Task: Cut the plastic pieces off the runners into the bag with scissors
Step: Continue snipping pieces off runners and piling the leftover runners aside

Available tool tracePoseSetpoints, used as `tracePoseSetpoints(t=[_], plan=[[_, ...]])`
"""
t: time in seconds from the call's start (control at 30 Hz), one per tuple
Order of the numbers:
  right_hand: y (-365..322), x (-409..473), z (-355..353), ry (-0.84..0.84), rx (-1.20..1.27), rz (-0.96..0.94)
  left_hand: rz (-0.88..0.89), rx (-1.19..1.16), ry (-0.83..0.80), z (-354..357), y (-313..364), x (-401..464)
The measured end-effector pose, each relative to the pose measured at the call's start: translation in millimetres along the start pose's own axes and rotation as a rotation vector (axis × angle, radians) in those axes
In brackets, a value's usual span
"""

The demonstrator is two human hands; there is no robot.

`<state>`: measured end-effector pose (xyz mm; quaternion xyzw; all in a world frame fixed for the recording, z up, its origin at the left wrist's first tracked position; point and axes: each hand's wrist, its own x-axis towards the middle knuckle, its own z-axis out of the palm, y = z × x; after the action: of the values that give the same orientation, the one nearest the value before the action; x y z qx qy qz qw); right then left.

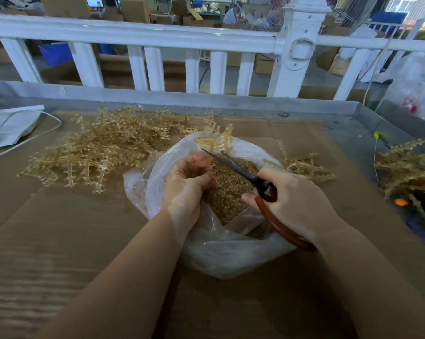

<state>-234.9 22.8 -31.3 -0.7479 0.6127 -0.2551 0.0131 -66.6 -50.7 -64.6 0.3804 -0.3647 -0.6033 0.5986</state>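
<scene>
A clear plastic bag [231,250] lies open on the cardboard-covered table [72,241], its mouth rolled back into a wide ring and its bottom filled with small amber cut pieces [228,194]. Over that mouth the left hand [184,184] holds a branched amber runner [215,140] upright, fingers curled and pinching its stem near the bag's far rim. The right hand [294,201] grips the scissors [245,172] by their reddish-brown looped handles, the thumb laid along one loop and the other fingers curled round and mostly hidden behind the hand. The dark blades are parted, their tips at the runner's stem just beyond the left fingertips.

A large heap of uncut runners [101,148] lies on the cardboard to the left of the bag, touching its far-left edge. A smaller cluster of runners [306,167] lies just beyond the bag's right rim, and another pile of runners [409,172] rests at the table's right edge, well apart from the bag. The near stretch of cardboard, under both forearms, is bare brown sheet. The table's raised grey metal rim [182,99] runs along the far side and angles down the right. Behind it stands a white railing [157,37]. A white bag with a cord [8,126] lies at the far-left corner.
</scene>
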Motion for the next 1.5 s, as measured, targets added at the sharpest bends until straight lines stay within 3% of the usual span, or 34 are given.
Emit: tracePoseSetpoints(t=[0.43,0.67,0.93,1.27,1.37,1.5], plan=[[1.5,0.2,-12.6,-0.075,-0.106,0.089,-0.029,-0.030,0.073,2.5,4.4,-3.2],[-0.5,2.5,-30.3,-0.213,-0.102,0.099,-0.014,-0.002,0.130,2.1,1.3,-1.7],[-7.8,3.1,-45.6,-0.312,-0.062,0.130,0.062,0.197,0.168,3.1,-0.2,-4.3],[-1.1,2.2,-48.6,-0.184,-0.283,0.442,0.054,0.098,0.176,1.7,-1.7,-3.3],[-2.3,2.0,-45.8,-0.094,-0.252,0.424,0.089,0.138,0.156,2.3,-1.3,-4.2],[-18.6,8.1,-46.2,-0.029,-0.022,0.284,0.127,0.207,0.071,1.4,0.5,-7.0]])
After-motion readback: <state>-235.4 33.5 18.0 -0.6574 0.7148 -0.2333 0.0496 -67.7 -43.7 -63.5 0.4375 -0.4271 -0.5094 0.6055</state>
